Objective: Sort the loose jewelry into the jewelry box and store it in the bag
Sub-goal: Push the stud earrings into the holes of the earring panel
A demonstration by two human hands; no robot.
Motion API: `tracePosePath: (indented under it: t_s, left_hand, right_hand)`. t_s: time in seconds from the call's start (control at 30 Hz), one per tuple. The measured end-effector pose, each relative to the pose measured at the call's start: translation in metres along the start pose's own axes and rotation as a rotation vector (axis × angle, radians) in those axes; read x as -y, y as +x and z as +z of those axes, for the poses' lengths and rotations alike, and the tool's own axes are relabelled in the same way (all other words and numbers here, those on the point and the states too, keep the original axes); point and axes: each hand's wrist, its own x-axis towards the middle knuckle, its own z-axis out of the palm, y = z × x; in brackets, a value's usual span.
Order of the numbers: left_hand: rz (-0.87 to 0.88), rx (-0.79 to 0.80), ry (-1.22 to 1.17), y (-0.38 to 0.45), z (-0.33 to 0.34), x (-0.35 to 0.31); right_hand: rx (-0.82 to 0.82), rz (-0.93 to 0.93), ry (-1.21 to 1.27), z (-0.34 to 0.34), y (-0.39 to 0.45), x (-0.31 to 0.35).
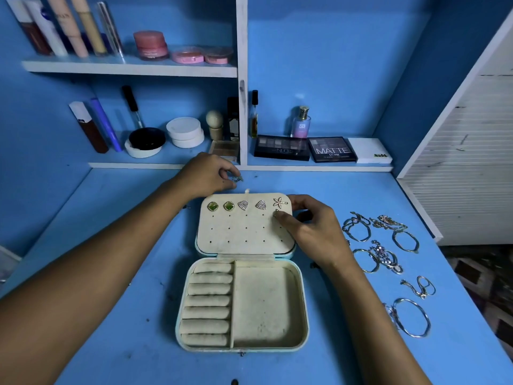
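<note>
While the blue bench (116,273) carries an open cream jewelry box (244,273) at its middle, bangles and chains (388,254) lie loose to the box's right. Inside the raised lid (244,232), five earrings sit in the top row: two green studs (220,206), two triangular ones (252,205) and a starfish earring (279,202). Behind the lid, the left hand (206,176) pinches a small earring (238,179) in its grip, and the right hand (311,226) holds the lid's right edge, thumb tip on the panel.
</note>
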Motion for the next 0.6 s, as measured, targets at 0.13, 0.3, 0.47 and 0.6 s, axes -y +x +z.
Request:
tracePosePath:
  t_s: [0.13,0.3,0.47,0.6]
  left_hand:
    - [0.026,0.006,0.062,0.0035,0.0015,-0.0017]
    - [0.033,0.007,0.077,0.0056,0.0029,0.0007]
    - [0.063,0.042,0.036,0.0056,0.0023,0.0034]
    - [0.042,0.078,-0.022,0.0074,0.0019,0.0030]
  right_hand:
    - [0.010,0.002,0.004,-0.0006,0.0010,-0.0003]
    - [0.012,0.005,0.010,-0.0007,0.0008,0.0005]
    - [0.011,-0.005,0.003,-0.0008,0.0002,0.0018]
    - [0.017,-0.005,0.004,-0.0011,0.0003,0.0020]
